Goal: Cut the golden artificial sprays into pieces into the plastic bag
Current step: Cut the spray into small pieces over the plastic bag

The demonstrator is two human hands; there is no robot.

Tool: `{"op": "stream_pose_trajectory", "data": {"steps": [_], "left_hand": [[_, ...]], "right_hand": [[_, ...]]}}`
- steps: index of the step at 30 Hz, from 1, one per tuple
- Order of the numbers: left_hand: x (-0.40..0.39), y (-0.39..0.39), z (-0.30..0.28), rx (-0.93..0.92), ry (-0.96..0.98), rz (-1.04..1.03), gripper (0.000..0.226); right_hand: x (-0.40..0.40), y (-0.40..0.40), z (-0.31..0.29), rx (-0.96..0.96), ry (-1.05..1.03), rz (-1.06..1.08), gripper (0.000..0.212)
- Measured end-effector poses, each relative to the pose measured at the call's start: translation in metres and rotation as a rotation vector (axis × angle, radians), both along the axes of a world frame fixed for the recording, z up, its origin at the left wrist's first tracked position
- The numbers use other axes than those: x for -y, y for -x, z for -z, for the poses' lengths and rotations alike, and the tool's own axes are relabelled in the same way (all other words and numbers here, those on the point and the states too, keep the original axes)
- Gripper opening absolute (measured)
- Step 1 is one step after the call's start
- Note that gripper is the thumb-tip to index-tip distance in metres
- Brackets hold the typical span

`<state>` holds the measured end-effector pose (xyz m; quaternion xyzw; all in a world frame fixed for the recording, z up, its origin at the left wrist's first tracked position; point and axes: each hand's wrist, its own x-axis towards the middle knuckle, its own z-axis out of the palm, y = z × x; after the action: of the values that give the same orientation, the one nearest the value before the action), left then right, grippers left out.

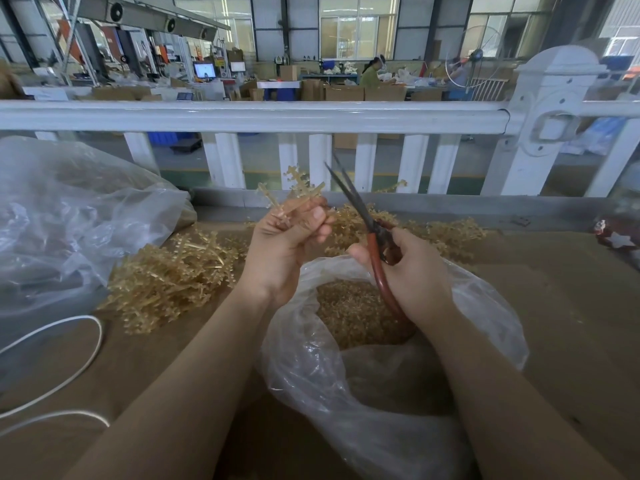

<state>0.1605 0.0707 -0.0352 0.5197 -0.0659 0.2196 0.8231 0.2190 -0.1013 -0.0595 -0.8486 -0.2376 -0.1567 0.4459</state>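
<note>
A: Log entry, head view. What do I put down for the left hand?

B: I see the left hand (287, 244) raised above the bag, fingers and thumb curled round a golden spray (294, 195). The sprigs stick up and away past the fingertips.

A: And the right?

B: The right hand (412, 271) grasps the scissors (360, 216) by their red handles. Blades slightly parted, tips pointing up and away from the hand, crossing just beside the left thumb. I cannot tell whether a blade touches the spray.

A: Where is the bag?

B: The open plastic bag (485, 306) lies directly under both hands, mouth facing up. Cut golden pieces (349, 313) sit inside it, below the right wrist.

A: Uncut stock?

B: One heap of sprays (173, 271) lies on the brown table (561, 306), out to the left of the left hand. More sprays (450, 233) lie beyond the right hand, toward the white railing (263, 116).

A: Anything else?

B: A second clear bag (69, 220), crumpled, far left of the left hand. A white cord (86, 341) loops on the table beside the left forearm. A red ornament with a white star (620, 237) sits far right of the right hand, at the frame edge
</note>
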Motion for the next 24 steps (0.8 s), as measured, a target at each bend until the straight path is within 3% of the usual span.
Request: {"op": "stream_pose_trajectory", "data": {"steps": [10,15,24], "left_hand": [[0.010,0.000,0.003,-0.074,-0.125,-0.008,0.013],[0.017,-0.002,0.006,-0.133,-0.176,-0.008,0.019],[0.020,-0.003,0.006,-0.076,-0.156,0.020,0.024]], "right_hand": [[0.000,0.002,-0.012,-0.262,-0.382,-0.226,0.026],[0.001,0.003,-0.015,-0.286,-0.426,-0.304,0.005],[0.002,0.001,-0.014,-0.265,-0.436,-0.360,0.014]]}}
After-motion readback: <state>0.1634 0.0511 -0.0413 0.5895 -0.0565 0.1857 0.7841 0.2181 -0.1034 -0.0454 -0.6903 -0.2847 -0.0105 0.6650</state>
